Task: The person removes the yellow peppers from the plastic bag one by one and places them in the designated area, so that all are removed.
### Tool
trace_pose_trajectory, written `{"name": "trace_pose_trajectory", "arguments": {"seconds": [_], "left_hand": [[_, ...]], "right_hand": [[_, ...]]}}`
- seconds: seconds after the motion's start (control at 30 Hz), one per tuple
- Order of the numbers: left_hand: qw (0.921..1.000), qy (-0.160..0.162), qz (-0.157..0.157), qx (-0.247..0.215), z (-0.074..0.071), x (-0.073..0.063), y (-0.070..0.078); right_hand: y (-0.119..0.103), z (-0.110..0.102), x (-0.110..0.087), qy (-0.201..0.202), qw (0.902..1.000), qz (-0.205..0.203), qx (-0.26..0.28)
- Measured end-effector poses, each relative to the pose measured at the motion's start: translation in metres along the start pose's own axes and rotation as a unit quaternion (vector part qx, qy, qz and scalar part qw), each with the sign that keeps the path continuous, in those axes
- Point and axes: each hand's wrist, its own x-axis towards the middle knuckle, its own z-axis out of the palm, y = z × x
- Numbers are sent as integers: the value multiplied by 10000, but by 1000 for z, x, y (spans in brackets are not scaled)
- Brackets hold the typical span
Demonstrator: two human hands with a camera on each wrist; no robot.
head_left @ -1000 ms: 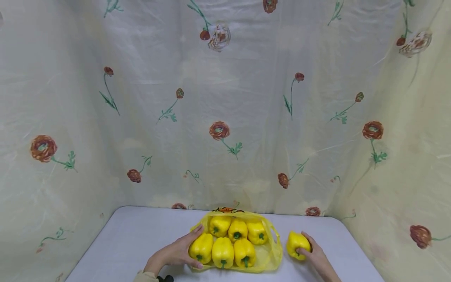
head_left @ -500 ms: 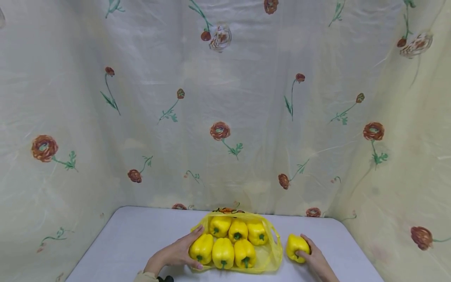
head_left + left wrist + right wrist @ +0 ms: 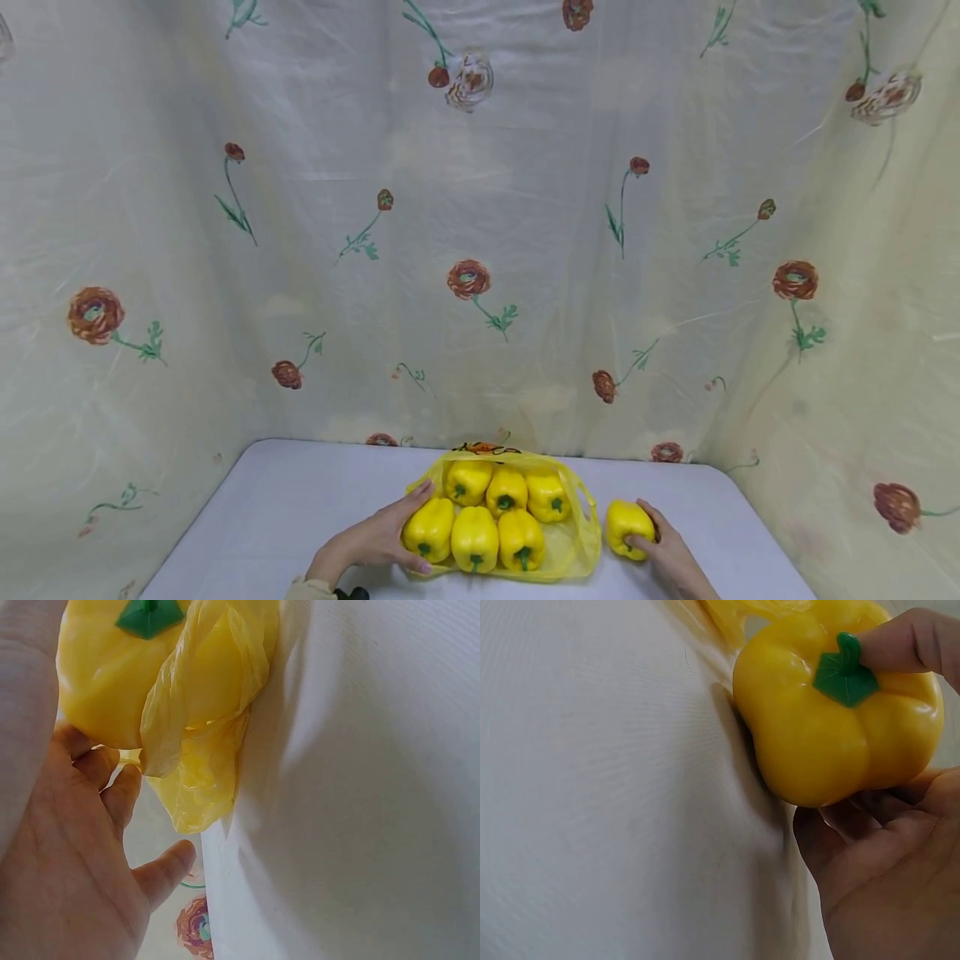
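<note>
A translucent yellow plastic bag [image 3: 562,550] lies on its side with its mouth toward me. Inside it, glossy yellow bell peppers [image 3: 475,537] with green stems sit in two rows. My left hand [image 3: 378,537] holds the bag's left end around the front-left pepper, thumb in front and fingers behind. In the left wrist view, the little finger [image 3: 169,870] sticks out apart from a bell pepper [image 3: 105,682]. Right of the bag, my right hand [image 3: 669,552] grips another bell pepper [image 3: 624,525], its thumb beside the green stem [image 3: 847,671].
The white-covered table [image 3: 300,492] has rounded back corners. Flower-patterned curtains [image 3: 540,333] enclose it at the back and both sides. The bag's loose handle [image 3: 590,504] stands up at its right end, close to the held pepper.
My right hand has shifted slightly left with its pepper, bringing it closer to the bag. The left hand and the bag have stayed in place.
</note>
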Motion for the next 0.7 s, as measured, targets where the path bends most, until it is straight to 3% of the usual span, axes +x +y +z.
{"name": "trace_pose_trajectory", "arguments": {"seconds": [0.3,0.7], "left_hand": [[10000,12,5,13,-1,-1,2],[10000,25,-42,-41,-1,-2,3]], "right_hand": [[1,0,0,-49,9999,87,131],[-1,-2,1,-52,9996,-30,-260]]}}
